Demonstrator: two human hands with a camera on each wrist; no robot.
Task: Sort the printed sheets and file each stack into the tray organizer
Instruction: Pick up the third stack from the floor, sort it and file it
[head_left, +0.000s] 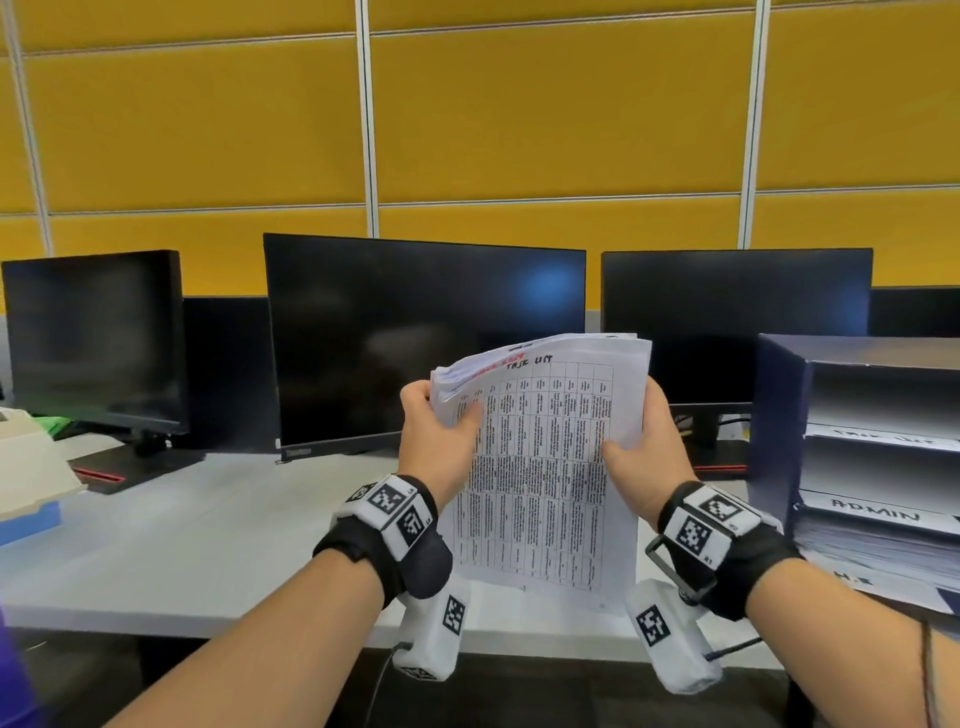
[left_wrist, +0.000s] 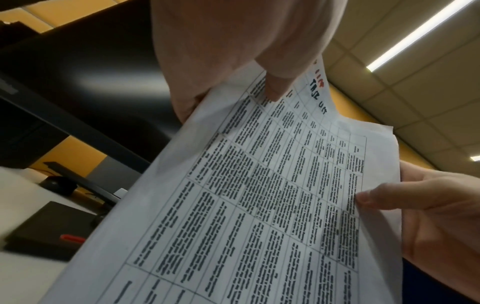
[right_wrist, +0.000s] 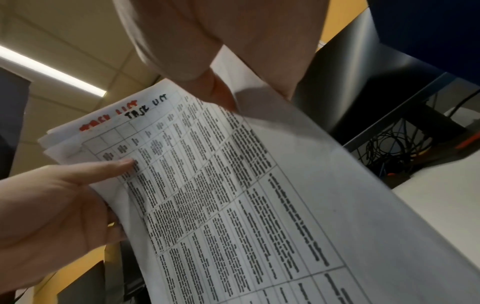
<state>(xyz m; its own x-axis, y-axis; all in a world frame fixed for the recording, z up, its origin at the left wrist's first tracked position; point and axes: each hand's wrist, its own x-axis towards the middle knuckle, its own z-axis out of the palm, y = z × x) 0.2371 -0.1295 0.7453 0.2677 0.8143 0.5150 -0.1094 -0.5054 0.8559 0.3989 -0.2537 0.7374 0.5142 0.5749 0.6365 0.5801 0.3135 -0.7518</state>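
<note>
A stack of printed sheets stands upright above the desk, its top sheet a table of text headed "TASK LIST" in marker. My left hand grips the stack's upper left edge, thumb on the front. My right hand holds the right edge, thumb pressed on the front sheet. The dark blue tray organizer stands at the right, with shelves labelled "TASK LIST" and "ADMIN". A thick pile of paper lies in the lower shelf.
Three dark monitors line the back of the white desk, before a yellow partition. A beige and blue box sits at the left edge. Cables hang behind the right monitor's stand.
</note>
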